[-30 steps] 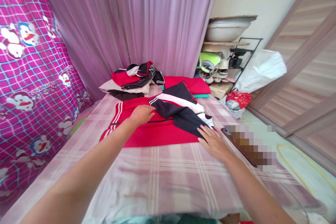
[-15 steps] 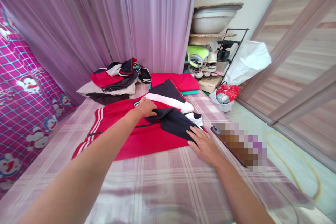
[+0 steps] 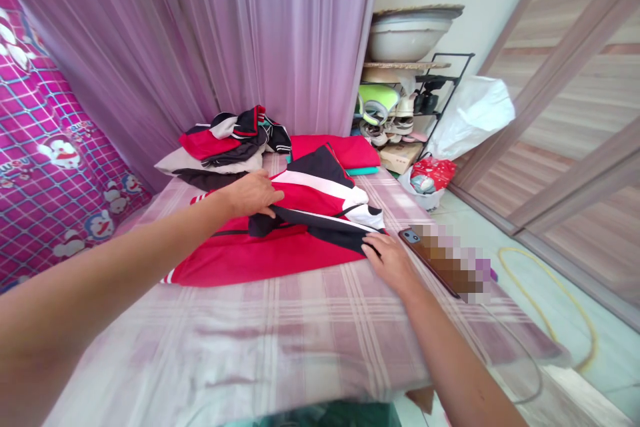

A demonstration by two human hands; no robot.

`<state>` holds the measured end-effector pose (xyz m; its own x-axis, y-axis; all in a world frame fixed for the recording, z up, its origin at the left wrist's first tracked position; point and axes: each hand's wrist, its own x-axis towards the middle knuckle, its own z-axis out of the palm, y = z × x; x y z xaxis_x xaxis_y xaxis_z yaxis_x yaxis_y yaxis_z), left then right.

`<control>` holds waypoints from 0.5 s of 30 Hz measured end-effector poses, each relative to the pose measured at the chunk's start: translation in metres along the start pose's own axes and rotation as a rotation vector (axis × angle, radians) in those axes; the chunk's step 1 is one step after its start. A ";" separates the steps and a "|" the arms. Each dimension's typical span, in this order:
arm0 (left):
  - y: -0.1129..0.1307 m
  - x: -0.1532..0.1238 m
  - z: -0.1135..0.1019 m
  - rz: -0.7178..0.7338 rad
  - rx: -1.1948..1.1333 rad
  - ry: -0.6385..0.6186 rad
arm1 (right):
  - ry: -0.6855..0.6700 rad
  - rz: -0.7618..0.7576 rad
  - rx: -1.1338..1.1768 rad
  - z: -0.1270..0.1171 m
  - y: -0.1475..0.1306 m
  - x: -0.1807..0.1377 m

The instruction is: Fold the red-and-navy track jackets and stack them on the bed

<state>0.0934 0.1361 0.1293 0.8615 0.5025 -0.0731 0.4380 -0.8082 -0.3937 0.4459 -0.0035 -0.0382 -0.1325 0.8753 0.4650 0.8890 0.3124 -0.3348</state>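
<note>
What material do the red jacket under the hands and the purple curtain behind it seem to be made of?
Red jacket: probably smooth synthetic sportswear knit; it lies flat with a slight sheen and white stripes. Purple curtain: thin sheer fabric, likely voile or polyester; light passes through its fine vertical folds.

A red, black and white garment lies spread on the bench, which is covered by a checked cloth. The left hand rests flat on its far side; the right hand presses its near right edge, fingers extended. A phone lies just beside the right hand. A pile of clothes sits behind.
</note>
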 end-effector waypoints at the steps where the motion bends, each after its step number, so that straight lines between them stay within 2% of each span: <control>1: 0.006 -0.008 0.004 0.009 -0.001 -0.035 | 0.030 0.018 0.009 0.000 0.002 0.001; 3: 0.019 -0.028 0.013 -0.019 -0.020 -0.071 | 0.093 0.055 0.003 0.002 0.004 0.001; 8: 0.041 -0.077 0.027 -0.148 -0.046 -0.038 | 0.210 0.076 -0.060 0.007 0.006 0.001; 11: 0.044 -0.093 0.021 -0.211 -0.044 -0.090 | 0.212 0.023 -0.095 0.008 0.005 0.003; 15: 0.031 -0.090 -0.002 -0.368 0.050 -0.109 | 0.172 -0.024 -0.130 0.007 0.003 0.004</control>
<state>0.0300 0.0656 0.1256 0.6153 0.7882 -0.0147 0.6975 -0.5530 -0.4556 0.4452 0.0040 -0.0431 -0.0870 0.7887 0.6086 0.9369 0.2724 -0.2191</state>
